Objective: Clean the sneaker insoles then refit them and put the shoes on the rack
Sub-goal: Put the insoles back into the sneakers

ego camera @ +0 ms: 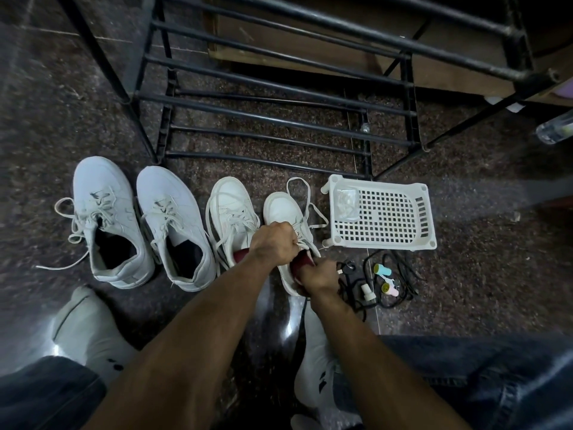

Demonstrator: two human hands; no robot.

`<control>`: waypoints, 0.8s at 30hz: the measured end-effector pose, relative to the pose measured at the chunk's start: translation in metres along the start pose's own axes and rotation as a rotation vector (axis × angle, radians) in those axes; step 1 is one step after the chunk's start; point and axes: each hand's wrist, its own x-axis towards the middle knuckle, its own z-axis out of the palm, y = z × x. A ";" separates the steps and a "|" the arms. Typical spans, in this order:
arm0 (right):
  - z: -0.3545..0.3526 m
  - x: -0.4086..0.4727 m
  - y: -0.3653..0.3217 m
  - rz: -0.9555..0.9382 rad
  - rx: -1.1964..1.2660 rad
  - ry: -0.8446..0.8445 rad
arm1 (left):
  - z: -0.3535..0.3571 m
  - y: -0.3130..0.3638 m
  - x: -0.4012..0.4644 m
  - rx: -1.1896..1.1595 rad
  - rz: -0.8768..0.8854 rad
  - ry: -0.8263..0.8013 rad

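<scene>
We judge we're at the insole step, working inside the white sneaker (286, 218) just left of the basket (383, 215), in front of the rack (279, 119). Left hand (274, 245) grips its tongue and laces; right hand (319, 274) pinches the maroon-lined heel. Next: hold the opening wide.

Both forearms (192, 336) are bare. Dark blue jeans (483, 377) are worn at the lower corners of the frame, with white socks (90, 330) marked in black.
</scene>
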 end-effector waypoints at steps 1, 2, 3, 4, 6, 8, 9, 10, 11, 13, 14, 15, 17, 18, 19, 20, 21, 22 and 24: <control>0.006 0.019 0.012 0.005 0.018 0.017 | 0.000 -0.003 0.000 -0.004 0.006 0.009; 0.009 0.027 0.014 0.028 0.054 0.023 | 0.000 -0.004 -0.001 -0.008 0.009 0.017; 0.008 0.026 0.009 0.049 0.098 0.004 | 0.001 -0.005 -0.002 -0.008 0.012 0.026; 0.006 0.019 0.001 0.065 0.174 -0.006 | 0.001 -0.005 -0.004 -0.003 0.015 0.034; 0.000 -0.005 -0.021 0.127 0.313 -0.056 | 0.003 -0.006 -0.006 0.005 0.021 0.048; 0.002 -0.006 -0.025 0.158 0.401 -0.083 | 0.004 -0.008 -0.008 0.001 0.021 0.045; 0.003 -0.004 -0.026 0.168 0.437 -0.095 | 0.004 -0.008 -0.008 0.001 0.019 0.037; 0.003 -0.004 -0.029 0.177 0.477 -0.098 | 0.003 -0.008 -0.008 0.001 0.017 0.031; 0.004 -0.001 -0.029 0.192 0.493 -0.107 | 0.002 -0.008 -0.008 0.002 0.015 0.030; 0.003 0.005 -0.032 0.230 0.478 -0.147 | 0.000 -0.006 -0.007 0.008 0.008 0.031; 0.001 0.005 -0.034 0.247 0.464 -0.181 | 0.000 -0.005 -0.007 0.009 0.003 0.031; -0.001 0.006 -0.034 0.262 0.452 -0.220 | 0.000 -0.005 -0.007 0.007 -0.002 0.023; -0.005 0.006 -0.034 0.280 0.449 -0.325 | -0.001 -0.005 -0.007 0.007 -0.010 0.005; -0.007 0.005 -0.033 0.280 0.445 -0.366 | -0.002 -0.005 -0.006 0.007 -0.014 0.002; -0.010 0.006 -0.033 0.274 0.432 -0.395 | -0.003 -0.005 -0.006 0.006 -0.018 -0.002; -0.012 0.006 -0.032 0.271 0.431 -0.422 | -0.004 -0.004 -0.006 0.000 -0.022 -0.005; -0.014 0.005 -0.031 0.272 0.415 -0.444 | -0.005 -0.004 -0.006 -0.003 -0.023 -0.005; -0.016 0.004 -0.031 0.273 0.386 -0.460 | -0.005 -0.003 -0.006 -0.001 -0.024 -0.006; -0.024 0.001 -0.032 0.225 0.259 -0.466 | -0.003 -0.003 -0.007 0.007 -0.026 -0.003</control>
